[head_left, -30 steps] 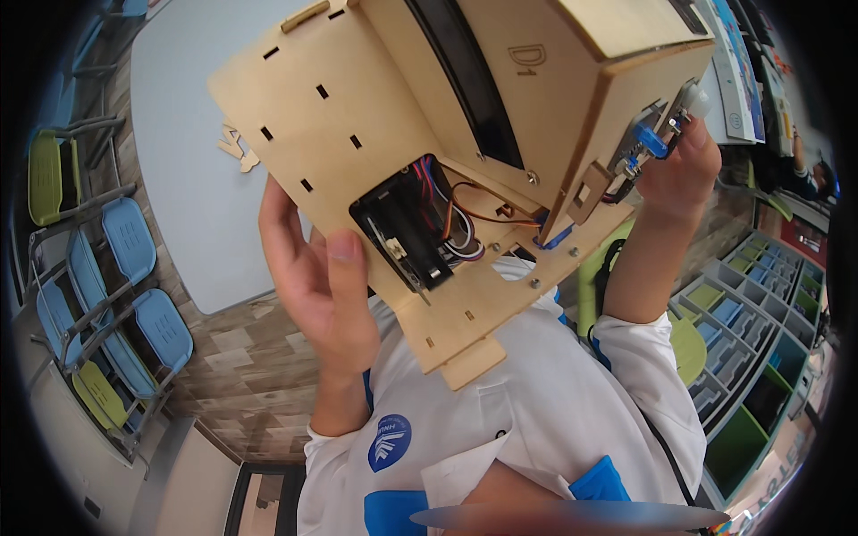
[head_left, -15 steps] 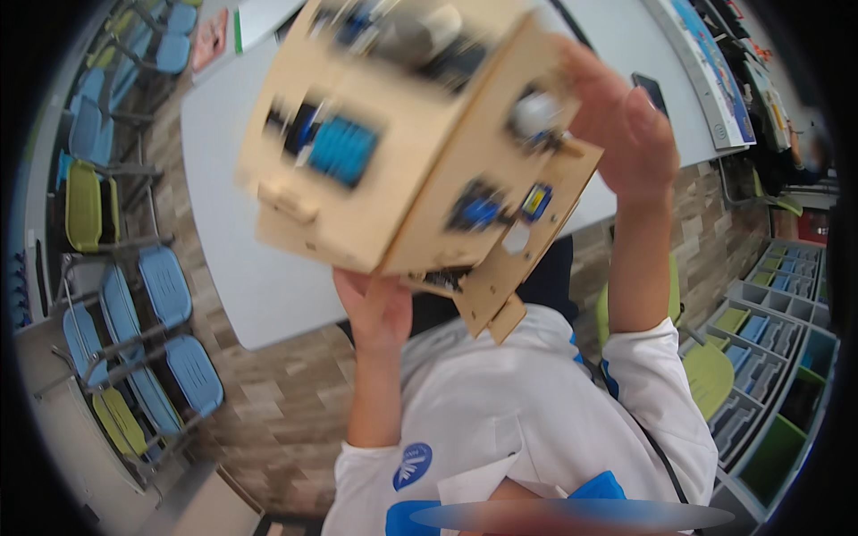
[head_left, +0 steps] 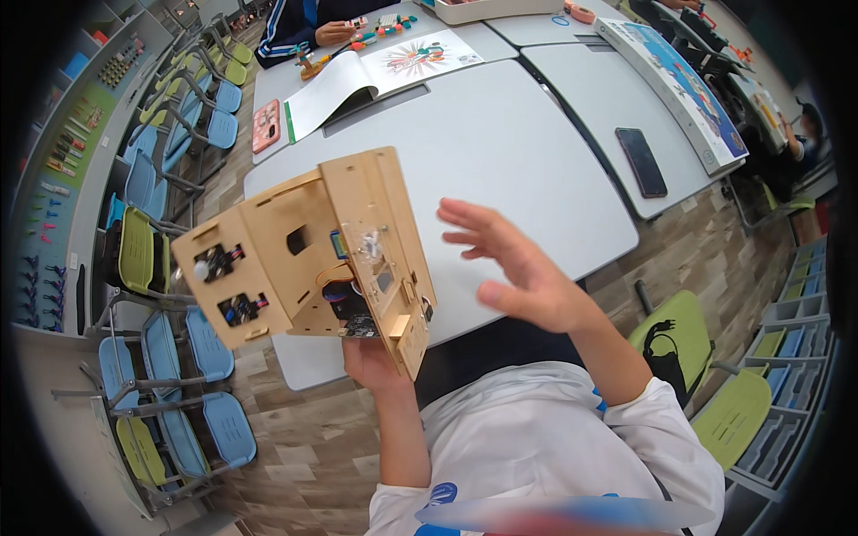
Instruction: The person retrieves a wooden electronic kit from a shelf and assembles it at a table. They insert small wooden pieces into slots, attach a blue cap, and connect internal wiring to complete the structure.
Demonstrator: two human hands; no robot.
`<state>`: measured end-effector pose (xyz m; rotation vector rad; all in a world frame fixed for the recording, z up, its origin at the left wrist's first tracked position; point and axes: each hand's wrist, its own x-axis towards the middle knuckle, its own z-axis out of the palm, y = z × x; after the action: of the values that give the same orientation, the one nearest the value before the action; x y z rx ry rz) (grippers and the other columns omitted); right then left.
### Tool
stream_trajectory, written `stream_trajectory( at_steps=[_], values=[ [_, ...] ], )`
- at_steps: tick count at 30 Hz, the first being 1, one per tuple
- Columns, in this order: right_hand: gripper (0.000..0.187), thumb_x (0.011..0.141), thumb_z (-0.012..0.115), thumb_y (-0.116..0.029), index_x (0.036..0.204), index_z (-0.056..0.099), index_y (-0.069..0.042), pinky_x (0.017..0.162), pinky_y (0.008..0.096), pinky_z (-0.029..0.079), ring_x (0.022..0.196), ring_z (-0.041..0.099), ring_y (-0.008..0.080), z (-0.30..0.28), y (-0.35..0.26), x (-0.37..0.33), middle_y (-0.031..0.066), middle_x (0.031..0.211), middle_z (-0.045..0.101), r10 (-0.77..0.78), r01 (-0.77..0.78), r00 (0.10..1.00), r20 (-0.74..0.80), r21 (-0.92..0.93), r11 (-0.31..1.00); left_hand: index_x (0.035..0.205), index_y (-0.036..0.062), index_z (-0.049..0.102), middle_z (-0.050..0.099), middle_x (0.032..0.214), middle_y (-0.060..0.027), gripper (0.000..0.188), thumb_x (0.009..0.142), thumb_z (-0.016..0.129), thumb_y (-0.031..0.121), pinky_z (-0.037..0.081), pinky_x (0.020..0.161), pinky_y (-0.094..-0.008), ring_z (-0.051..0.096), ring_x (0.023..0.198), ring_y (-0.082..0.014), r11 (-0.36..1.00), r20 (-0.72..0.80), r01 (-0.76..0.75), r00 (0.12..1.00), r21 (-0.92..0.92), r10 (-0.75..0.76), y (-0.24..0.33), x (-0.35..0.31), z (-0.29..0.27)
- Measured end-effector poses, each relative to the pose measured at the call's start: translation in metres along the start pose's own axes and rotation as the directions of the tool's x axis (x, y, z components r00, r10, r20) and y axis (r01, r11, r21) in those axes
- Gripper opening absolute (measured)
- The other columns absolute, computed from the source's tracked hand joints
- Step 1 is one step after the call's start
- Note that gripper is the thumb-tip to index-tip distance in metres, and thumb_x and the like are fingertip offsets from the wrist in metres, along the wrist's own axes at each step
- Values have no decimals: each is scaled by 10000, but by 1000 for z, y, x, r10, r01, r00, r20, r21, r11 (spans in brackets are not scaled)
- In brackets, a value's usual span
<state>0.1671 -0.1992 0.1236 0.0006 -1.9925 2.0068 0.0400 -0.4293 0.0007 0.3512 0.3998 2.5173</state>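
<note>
My left hand grips a plywood box model from beneath, holding it tilted above the near left of the table; part of my fingers is hidden behind it. One side of the box is swung out, showing the inside. Two black electronic modules sit on the outer left panel. Inside are a dark part with coloured wires and a small blue-and-yellow part. My right hand hangs over the table to the right of the box, fingers spread and holding nothing.
Beneath lies a white table. An open booklet, a pink case, a black phone and a large flat box rest on the tables. Across, another person's hand is near coloured building pieces. Stacked chairs stand left.
The plywood box has moved lower and left and turned, so its inside now shows. My right hand has let go of it and moved down, opening. The left hand keeps its hold.
</note>
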Motion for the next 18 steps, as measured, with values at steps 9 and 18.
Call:
stream_trajectory(
  at_steps=[9, 18],
  values=[
    [1153, 1053, 757, -502, 1829, 22, -69, 1309, 519, 339, 1625, 412, 356, 48, -2, 17, 251, 1823, 286, -176, 171, 981, 80, 72, 983, 1665, 108, 499, 589, 1633, -144, 589, 1112, 674, 211, 471, 1255, -593, 574, 1508, -333, 957, 155, -185, 976, 223, 152, 22, 9, -7],
    [1293, 867, 956, -375, 1814, 135, -57, 1253, 520, 439, 1535, 511, 375, 33, -10, 32, 260, 1673, 471, -292, 293, 954, 64, -5, 956, 1602, 83, 553, 658, 1559, -138, 619, 1037, 801, 143, 573, 1182, -532, 680, 1389, -325, 902, 305, -220, 947, 371, 106, 41, 32, -12]
  ],
)
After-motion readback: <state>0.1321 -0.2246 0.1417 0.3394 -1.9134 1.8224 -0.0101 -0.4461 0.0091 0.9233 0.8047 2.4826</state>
